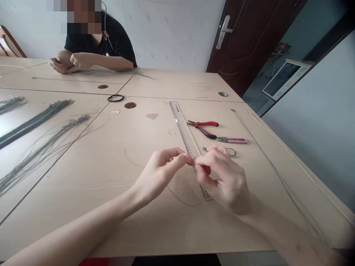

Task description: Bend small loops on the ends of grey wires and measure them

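Over a clear ruler (186, 135), my two hands meet around a thin dark cord (193, 162) bent into a small loop. My left hand (168, 168) pinches the cord between thumb and forefinger. From the other side, my right hand (222, 177) also grips it with thumb and fingers pressed together. Loose lengths of the same cord trail on the table under and left of my left hand. Just beyond my right hand lie small scissors (232, 152), partly covered by its fingers. Pink-handled snips (233, 140) and red-and-black pliers (203, 125) rest farther off.
Bundles of grey-green cords (41, 118) lie at the left. Long cords (271, 170) run along the right edge. A black band (115, 98), a small label (114, 112) and table holes sit farther back. Across the table (155, 229), a person in black (119, 40) handles cords.
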Motion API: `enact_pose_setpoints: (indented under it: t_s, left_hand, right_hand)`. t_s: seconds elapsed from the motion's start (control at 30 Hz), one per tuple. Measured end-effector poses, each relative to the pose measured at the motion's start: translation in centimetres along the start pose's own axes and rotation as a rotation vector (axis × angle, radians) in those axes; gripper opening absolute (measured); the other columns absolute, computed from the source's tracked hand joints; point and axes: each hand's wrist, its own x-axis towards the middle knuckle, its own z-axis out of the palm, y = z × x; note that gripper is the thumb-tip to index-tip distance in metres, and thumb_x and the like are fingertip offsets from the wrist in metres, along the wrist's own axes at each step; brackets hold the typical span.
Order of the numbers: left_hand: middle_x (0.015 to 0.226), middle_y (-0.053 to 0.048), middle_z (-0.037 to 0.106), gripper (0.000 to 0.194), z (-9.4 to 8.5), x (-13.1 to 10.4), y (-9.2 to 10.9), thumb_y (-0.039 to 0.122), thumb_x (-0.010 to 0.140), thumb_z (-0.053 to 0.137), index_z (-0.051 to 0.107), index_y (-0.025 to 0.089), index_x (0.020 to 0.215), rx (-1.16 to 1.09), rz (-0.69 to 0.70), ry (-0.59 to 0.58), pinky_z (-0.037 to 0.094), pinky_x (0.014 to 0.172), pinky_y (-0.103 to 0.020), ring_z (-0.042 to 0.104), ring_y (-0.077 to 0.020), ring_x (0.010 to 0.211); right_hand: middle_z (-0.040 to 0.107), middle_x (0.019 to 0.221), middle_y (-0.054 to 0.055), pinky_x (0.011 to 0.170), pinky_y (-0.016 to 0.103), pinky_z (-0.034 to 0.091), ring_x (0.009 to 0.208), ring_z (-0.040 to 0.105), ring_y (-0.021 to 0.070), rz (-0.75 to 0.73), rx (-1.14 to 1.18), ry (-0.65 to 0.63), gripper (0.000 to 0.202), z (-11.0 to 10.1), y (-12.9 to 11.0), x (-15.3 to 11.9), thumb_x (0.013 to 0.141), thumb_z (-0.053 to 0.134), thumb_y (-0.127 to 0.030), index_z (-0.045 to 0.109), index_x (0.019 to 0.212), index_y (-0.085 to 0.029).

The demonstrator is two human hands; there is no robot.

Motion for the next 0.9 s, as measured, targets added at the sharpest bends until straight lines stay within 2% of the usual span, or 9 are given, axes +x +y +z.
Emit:
enact_pose_setpoints:
  t_s: [0.27, 0.43, 0.6, 0.77, 0.9]
  left_hand:
    - [0.084, -0.002, 0.071, 0.018, 0.59, -0.41, 0.64, 0.028, 0.082, 0.055, 0.07, 0.019, 0.08, 0.232, 0.068, 0.067, 0.037, 0.077, -0.034, 0.056, -0.0207, 0.081]
    - [0.084, 0.0, 0.071, 0.017, 0.6, -0.28, 0.41, 0.028, 0.083, 0.055, 0.07, 0.02, 0.081, 0.276, 0.063, 0.066, 0.036, 0.074, -0.033, 0.056, -0.019, 0.078]
    - [0.076, 0.001, 0.069, 0.016, 0.51, -0.26, 0.37, 0.024, 0.083, 0.054, 0.067, 0.019, 0.075, 0.317, 0.132, 0.082, 0.035, 0.071, -0.031, 0.054, -0.0167, 0.073]
    - [0.072, 0.002, 0.066, 0.015, 0.56, -0.23, 0.27, 0.022, 0.082, 0.055, 0.063, 0.019, 0.069, 0.359, 0.18, 0.111, 0.035, 0.069, -0.03, 0.052, -0.016, 0.07]
    - [0.072, 0.003, 0.065, 0.015, 0.64, -0.3, 0.25, 0.022, 0.082, 0.055, 0.063, 0.019, 0.07, 0.362, 0.19, 0.102, 0.035, 0.07, -0.029, 0.051, -0.0145, 0.07]
  right_hand:
    - [0.046, 0.064, -0.003, 0.074, 0.032, 0.037, 0.062, 0.043, 0.0114, -0.017, -0.135, 0.008, 0.012, 0.36, 0.28, -0.28, 0.087, 0.05, -0.009, 0.054, 0.083, -0.019]
    - [0.046, 0.063, -0.003, 0.077, 0.034, 0.037, 0.06, 0.044, 0.0107, -0.055, -0.247, 0.005, 0.011, 0.36, 0.57, -0.38, 0.086, 0.053, -0.009, 0.054, 0.082, -0.019]
    - [0.048, 0.062, -0.003, 0.08, 0.035, 0.038, 0.06, 0.046, 0.0111, -0.081, -0.3, -0.01, 0.011, 0.19, 0.73, -0.34, 0.085, 0.054, -0.009, 0.054, 0.082, -0.019]
    - [0.049, 0.063, -0.002, 0.077, 0.034, 0.039, 0.06, 0.048, 0.0112, -0.067, -0.248, 0.015, 0.011, 0.24, 0.58, -0.1, 0.084, 0.055, -0.008, 0.056, 0.08, -0.017]
    - [0.049, 0.062, -0.002, 0.071, 0.033, 0.037, 0.059, 0.047, 0.0115, 0.046, -0.096, 0.014, 0.012, 0.02, 0.18, 0.2, 0.082, 0.053, -0.008, 0.055, 0.075, -0.017]
